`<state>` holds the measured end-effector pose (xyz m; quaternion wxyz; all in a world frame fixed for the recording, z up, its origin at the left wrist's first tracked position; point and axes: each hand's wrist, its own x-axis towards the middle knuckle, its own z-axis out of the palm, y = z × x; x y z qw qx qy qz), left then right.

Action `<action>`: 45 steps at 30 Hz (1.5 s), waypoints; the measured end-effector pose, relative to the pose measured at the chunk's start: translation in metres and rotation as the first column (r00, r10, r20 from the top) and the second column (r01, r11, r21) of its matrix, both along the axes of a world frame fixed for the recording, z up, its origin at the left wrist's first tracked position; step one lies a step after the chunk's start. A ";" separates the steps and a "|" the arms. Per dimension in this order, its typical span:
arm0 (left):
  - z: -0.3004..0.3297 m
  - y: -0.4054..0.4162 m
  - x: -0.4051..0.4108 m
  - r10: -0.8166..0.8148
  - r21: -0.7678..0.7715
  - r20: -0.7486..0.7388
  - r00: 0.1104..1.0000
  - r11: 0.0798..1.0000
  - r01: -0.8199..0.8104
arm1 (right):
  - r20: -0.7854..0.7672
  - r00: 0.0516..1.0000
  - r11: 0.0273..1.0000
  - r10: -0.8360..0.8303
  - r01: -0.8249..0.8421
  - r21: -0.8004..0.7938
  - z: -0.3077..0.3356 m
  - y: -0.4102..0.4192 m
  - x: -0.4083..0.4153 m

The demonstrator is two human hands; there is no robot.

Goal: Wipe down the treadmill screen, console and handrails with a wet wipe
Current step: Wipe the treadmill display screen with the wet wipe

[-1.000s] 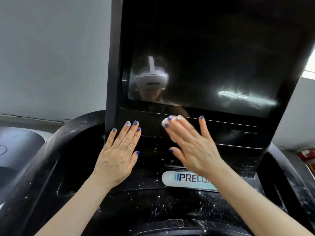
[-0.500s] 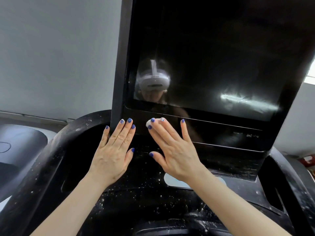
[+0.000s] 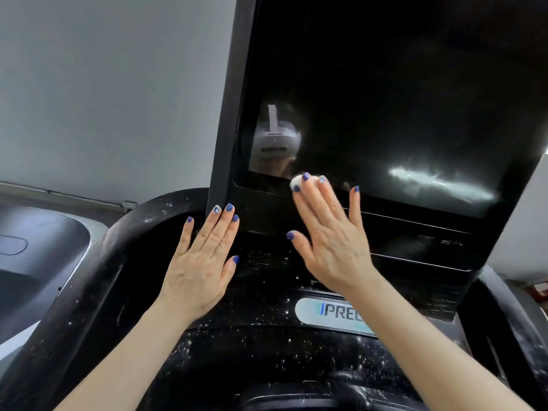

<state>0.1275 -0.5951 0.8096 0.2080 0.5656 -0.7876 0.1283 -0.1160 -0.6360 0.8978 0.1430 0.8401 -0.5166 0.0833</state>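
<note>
The treadmill's tall black screen [image 3: 385, 99] fills the upper right of the head view, with streaky glare low on its right side. Below it the black console [image 3: 267, 330] is speckled with white dust. My right hand [image 3: 329, 232] lies flat with straight, spread fingers and presses a small white wet wipe [image 3: 296, 181] against the screen's lower left edge; most of the wipe is hidden under my fingers. My left hand [image 3: 201, 262] rests flat and open on the console beside the screen's bottom left corner. A dusty black handrail [image 3: 98, 262] curves down on the left.
A grey wall stands behind on the left. Part of a neighbouring grey-and-black machine [image 3: 38, 247] shows at far left. A logo plate [image 3: 335, 314] sits on the console under my right wrist. The right handrail [image 3: 510, 327] runs down at the right edge.
My right hand with the wipe slid left along the screen's bottom bar, then rose to the screen's lower edge. My left hand stayed flat by the corner.
</note>
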 end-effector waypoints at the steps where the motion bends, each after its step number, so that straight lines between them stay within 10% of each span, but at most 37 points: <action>1: 0.000 0.000 0.000 -0.003 0.001 0.002 1.000 1.000 0.003 | -0.032 0.998 0.998 0.052 -0.052 0.021 -0.007 0.006 0.006; 8: 0.001 -0.001 0.007 -0.028 0.000 0.028 0.999 1.000 0.028 | -0.208 0.959 0.981 0.194 -0.190 0.038 -0.022 0.014 0.010; 18: 0.000 -0.001 0.008 -0.026 -0.001 0.029 0.999 1.000 0.026 | 0.042 0.999 0.997 0.007 -0.004 -0.072 0.019 -0.028 0.037; 28: -0.004 0.002 0.015 -0.016 -0.001 0.013 1.000 1.000 0.016 | -0.255 0.931 0.965 0.262 -0.257 0.052 -0.013 0.006 0.027; 45: -0.005 0.006 0.018 0.009 0.061 -0.051 0.999 0.998 -0.005 | -0.137 0.964 0.973 0.228 -0.232 -0.010 0.010 -0.017 0.066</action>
